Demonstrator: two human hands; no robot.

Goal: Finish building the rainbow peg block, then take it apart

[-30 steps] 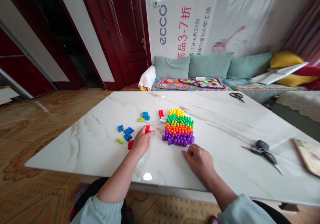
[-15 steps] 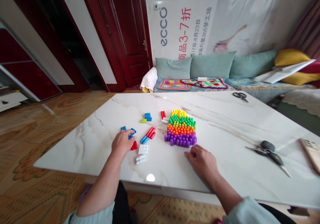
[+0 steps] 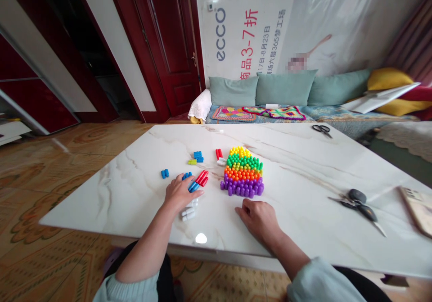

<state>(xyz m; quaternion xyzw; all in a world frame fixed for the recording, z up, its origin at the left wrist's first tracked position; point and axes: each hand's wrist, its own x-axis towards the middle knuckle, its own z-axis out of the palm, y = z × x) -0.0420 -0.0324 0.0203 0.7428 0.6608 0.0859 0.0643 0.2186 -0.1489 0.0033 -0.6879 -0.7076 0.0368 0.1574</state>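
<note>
Veined white marble tabletop [image 3: 111,203] holds a rainbow block of plastic pegs [image 3: 242,172] at eleven o'clock from the loosely open, empty right hand [image 3: 259,221]; the flat, released left hand [image 3: 180,194] lies beside slim red pegs [image 3: 201,178] and blue pegs [image 3: 193,187].

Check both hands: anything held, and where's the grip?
Left hand lies palm-down by white pegs, nothing visibly held, palm hides what's beneath. Right hand holds nothing.

Bright even light; glare spot [image 3: 201,238] on tabletop [image 3: 297,230]; edges warped.
</note>
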